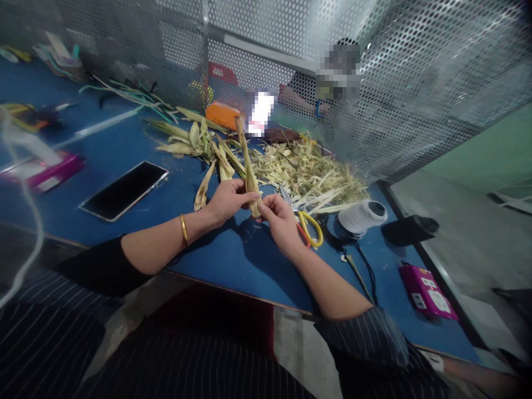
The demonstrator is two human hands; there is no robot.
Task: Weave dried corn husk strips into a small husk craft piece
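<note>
From the head view, my hands are close together in front of me, both clamped on one rolled bundle of dry husk point(248, 172). My left hand point(226, 202) grips it from the side, thumb laid across the lower part, and I judge that this stops the layers from fanning out. My right hand point(280, 223) pinches the bottom end between thumb and fingertips, probably because the loose edges there need pressing flat. The bundle slants up and away from my fingers, its narrow tip free, so the length seems to be steadied only from below.

Just beside my right hand lie scissors point(303, 223) with a yellow handle turned towards me, which looks handy for quick reach. Further right of that hand, a white spool point(353, 220) rests on the blue table point(257, 282), near a black cylinder point(409, 229). Beyond both hands spreads a heap of shredded husk point(311, 172), perhaps pushed back to leave working room near me. Whole husk leaves point(195, 138) lie beyond my left hand, apparently within its reach. Left of that hand a dark phone point(124, 191) lies flat, well apart from the husk, likely out of the way.
</note>
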